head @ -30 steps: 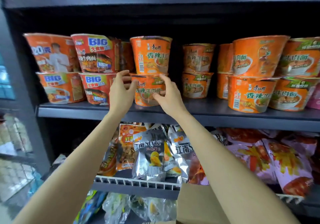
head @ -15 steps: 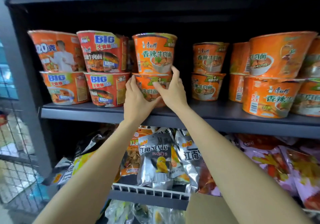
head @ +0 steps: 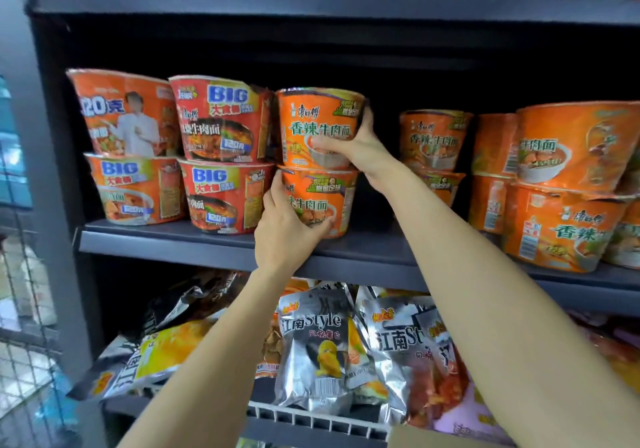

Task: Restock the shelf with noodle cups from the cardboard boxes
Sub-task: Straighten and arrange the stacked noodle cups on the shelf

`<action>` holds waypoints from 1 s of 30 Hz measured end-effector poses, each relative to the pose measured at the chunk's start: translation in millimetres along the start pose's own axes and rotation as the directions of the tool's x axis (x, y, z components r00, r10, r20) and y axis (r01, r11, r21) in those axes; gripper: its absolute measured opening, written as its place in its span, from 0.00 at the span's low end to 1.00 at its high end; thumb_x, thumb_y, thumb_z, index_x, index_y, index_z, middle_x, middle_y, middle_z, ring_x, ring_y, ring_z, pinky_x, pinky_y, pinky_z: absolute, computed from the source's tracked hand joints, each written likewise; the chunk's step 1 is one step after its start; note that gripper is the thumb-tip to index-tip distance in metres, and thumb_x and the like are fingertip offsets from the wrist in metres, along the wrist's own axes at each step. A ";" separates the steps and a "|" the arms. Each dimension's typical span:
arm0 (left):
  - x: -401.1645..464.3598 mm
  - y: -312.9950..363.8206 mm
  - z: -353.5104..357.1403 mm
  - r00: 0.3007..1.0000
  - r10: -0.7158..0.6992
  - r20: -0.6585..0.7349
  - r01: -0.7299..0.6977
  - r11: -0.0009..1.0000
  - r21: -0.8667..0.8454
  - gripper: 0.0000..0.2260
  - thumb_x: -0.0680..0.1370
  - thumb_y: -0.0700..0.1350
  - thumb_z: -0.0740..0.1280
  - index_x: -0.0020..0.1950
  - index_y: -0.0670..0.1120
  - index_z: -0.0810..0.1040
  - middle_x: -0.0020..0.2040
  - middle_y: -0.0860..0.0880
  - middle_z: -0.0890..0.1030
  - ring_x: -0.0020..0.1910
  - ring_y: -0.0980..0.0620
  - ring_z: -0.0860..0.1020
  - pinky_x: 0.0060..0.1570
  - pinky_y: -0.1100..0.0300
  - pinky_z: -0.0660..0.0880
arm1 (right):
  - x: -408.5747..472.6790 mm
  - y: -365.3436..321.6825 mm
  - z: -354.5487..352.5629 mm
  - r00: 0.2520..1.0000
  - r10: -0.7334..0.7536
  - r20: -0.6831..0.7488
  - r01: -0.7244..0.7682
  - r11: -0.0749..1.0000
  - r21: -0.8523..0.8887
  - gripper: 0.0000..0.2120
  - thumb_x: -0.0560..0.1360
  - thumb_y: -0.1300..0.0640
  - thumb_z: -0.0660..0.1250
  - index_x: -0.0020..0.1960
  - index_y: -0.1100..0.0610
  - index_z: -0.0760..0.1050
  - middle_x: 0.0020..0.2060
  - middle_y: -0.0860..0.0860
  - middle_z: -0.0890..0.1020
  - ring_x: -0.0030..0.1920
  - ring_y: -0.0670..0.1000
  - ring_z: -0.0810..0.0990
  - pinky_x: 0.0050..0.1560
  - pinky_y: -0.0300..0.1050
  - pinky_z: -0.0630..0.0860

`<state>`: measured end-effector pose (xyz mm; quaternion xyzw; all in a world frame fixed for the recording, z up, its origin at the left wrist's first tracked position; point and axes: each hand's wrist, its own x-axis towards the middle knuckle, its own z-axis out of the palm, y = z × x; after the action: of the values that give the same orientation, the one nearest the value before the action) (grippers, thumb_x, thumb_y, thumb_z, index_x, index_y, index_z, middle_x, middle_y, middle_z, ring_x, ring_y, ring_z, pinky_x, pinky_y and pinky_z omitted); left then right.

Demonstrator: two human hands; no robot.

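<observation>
Nearest, silver foil snack bags (head: 317, 350) crowd the white wire-front rack (head: 311, 421) below. Above, the left hand (head: 284, 236) curls fingers and thumb round the lower orange plastic-wrapped noodle cup (head: 323, 201) standing on the dark grey metal shelf (head: 166, 239). The right hand (head: 360, 144) grips the upper orange noodle cup (head: 315, 121) stacked directly on it, thumb across the front. Red "BIG" noodle cups (head: 221, 156) stand just left; more orange cups (head: 568, 184) right.

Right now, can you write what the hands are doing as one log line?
left hand: grips bottom noodle cup | right hand: grips top noodle cup | cups: stacked on shelf
</observation>
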<state>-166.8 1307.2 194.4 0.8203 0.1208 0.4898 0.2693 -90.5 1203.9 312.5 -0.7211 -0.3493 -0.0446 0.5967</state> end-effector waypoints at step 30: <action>-2.1 3.2 -4.4 1.000 0.027 -0.016 -0.025 0.996 0.081 0.48 0.70 0.62 0.71 0.78 0.46 0.48 0.74 0.45 0.62 0.69 0.45 0.68 0.56 0.48 0.73 | -37.7 27.7 -18.8 0.927 -0.265 -0.266 0.202 0.949 -0.242 0.37 0.75 0.49 0.68 0.76 0.49 0.52 0.72 0.55 0.64 0.70 0.53 0.65 0.66 0.48 0.66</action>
<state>-171.8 1305.0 196.2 0.8279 0.1320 0.4948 0.2286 -96.8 1169.0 276.8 -0.7184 -0.3335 -0.2591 0.5529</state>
